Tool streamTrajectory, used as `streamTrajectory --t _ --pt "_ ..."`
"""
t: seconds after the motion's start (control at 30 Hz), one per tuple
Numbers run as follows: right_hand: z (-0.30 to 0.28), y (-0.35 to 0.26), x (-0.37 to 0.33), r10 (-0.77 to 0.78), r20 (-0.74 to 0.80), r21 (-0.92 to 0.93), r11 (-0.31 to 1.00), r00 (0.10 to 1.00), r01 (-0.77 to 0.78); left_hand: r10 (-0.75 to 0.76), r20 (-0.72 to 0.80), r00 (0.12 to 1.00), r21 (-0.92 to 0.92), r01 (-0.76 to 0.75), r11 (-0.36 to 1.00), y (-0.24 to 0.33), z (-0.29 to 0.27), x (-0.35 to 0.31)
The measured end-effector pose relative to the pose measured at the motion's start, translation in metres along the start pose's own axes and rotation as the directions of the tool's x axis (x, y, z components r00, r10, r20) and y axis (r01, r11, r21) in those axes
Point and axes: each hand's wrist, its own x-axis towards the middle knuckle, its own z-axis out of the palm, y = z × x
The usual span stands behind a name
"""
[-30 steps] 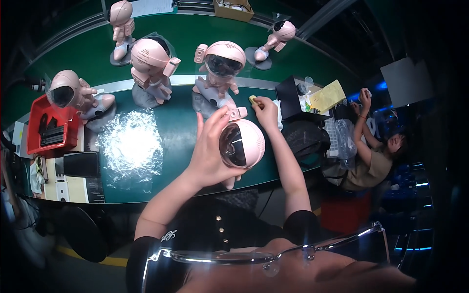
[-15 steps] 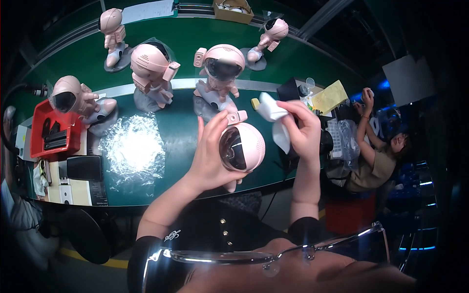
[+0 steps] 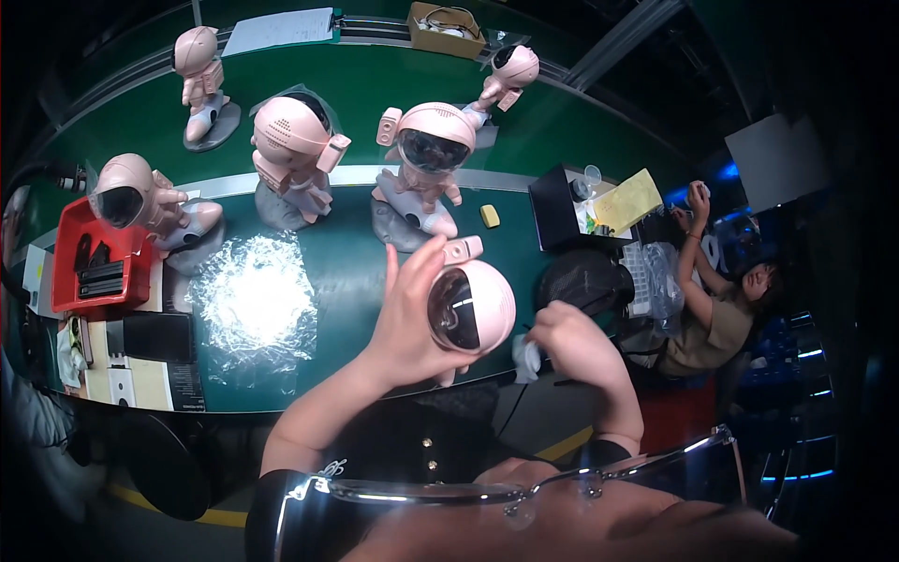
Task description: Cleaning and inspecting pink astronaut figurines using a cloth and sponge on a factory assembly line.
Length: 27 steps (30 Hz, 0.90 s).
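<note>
Tabletop [image 3: 348,253] and pink astronaut figures, six in all: five standing, one in the hands; places are given from the held figure [image 3: 476,307]. Well to its left, one red bin [image 3: 140,272] contains several dark parts, some of them long black bars; their exact number cannot be told. Just right of the bin, also left of the held figure, stands a first figure [image 3: 126,183] on a grey base; a second figure [image 3: 198,70] stands far beyond and left. One sheet of clear, glaring film [image 3: 257,309] lies left of the held figure, and a third figure [image 3: 286,140] stands beyond and left of it. The left hand [image 3: 409,314] grasps the held figure around its left side. Directly beyond the held figure are a fourth figure [image 3: 433,140] and, farthest off, one cardboard box [image 3: 445,39] containing cords and pale pieces. Beyond and slightly right are one yellow block [image 3: 490,216] and a fifth figure [image 3: 515,67]. Just right, the right hand [image 3: 573,342] is curled, one white cloth [image 3: 527,361] pinched at its fingertips. Farther right, one open black box [image 3: 554,217] contains small items, one clear and round.
</note>
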Motion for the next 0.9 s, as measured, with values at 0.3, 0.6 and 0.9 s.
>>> streamTrajectory --t 0.3,0.6,0.9 --pt "-0.015 0.015 0.061 0.364 -0.485 0.814 0.519 0.795 0.259 -0.025 -0.054 0.998 0.03 0.027 0.999 -0.004 -0.002 -0.008" --pt "-0.007 -0.028 0.075 -0.338 -0.723 0.052 0.842 0.602 0.536 0.004 -0.08 0.997 0.061 0.001 0.998 -0.01 -0.002 -0.011" --pt "0.051 0.007 0.014 -0.025 -0.27 0.461 0.874 0.963 0.152 0.024 -0.068 0.997 0.063 -0.02 0.998 -0.015 -0.002 -0.011"
